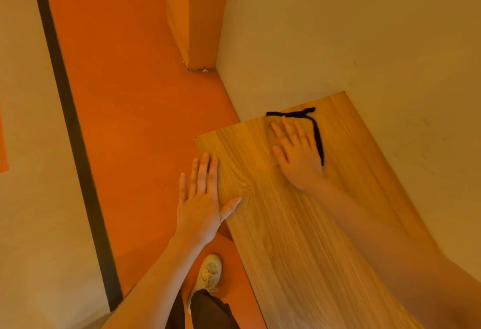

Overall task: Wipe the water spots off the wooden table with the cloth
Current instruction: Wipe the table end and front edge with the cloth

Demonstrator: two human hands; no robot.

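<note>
Two bare hands are working at the light-brown, wood-grain table (299, 237) that is standing against a cream wall (364, 29) on the right. The right hand (296, 151) is lying flat with fingers spread wide, pressing down on a thin cloth edged in black (316, 130) at the far end of the tabletop, only the cloth's dark border showing past the fingers. The left hand (203, 198) is resting open, palm down, at the table's left edge, thumb on the wood, above an orange floor (130, 94) and a pale sneaker (209, 272).
</note>
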